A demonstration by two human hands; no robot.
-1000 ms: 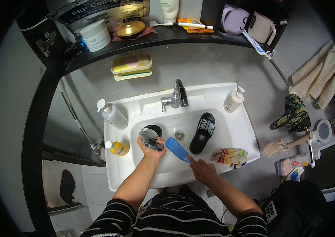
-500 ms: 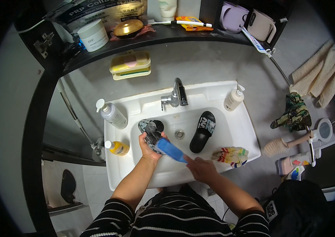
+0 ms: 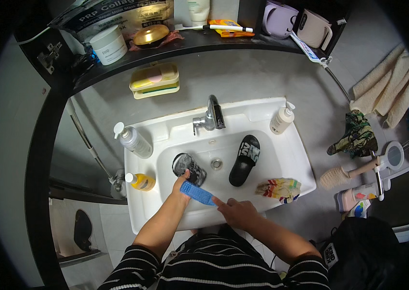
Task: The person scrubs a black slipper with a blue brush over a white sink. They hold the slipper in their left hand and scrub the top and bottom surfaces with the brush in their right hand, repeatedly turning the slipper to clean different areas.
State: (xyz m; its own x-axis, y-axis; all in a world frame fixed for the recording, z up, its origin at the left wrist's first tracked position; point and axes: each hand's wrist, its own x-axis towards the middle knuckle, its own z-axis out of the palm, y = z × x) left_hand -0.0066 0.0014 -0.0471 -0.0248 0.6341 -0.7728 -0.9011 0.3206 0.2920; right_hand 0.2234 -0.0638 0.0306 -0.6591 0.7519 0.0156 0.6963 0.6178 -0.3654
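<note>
Head view: left grip (image 3: 180, 186) clasps black slipper (image 3: 196, 174) ahead; right grip (image 3: 239, 212) clutches blue brush (image 3: 197, 194)

There are 2 blk slides (image 3: 242, 173), 1 blue brush (image 3: 197, 194), 2 pump btls (image 3: 282, 121), 1 yel. btl (image 3: 145, 183), 1 faucet (image 3: 210, 120), 2 mugs (image 3: 279, 21), 1 hairbrush (image 3: 338, 179).

A lilac mug (image 3: 279, 21), a beige mug (image 3: 311, 30) and a white jar (image 3: 109, 46) sit on the black shelf (image 3: 190, 42); a towel (image 3: 384, 87) hangs at right.
</note>
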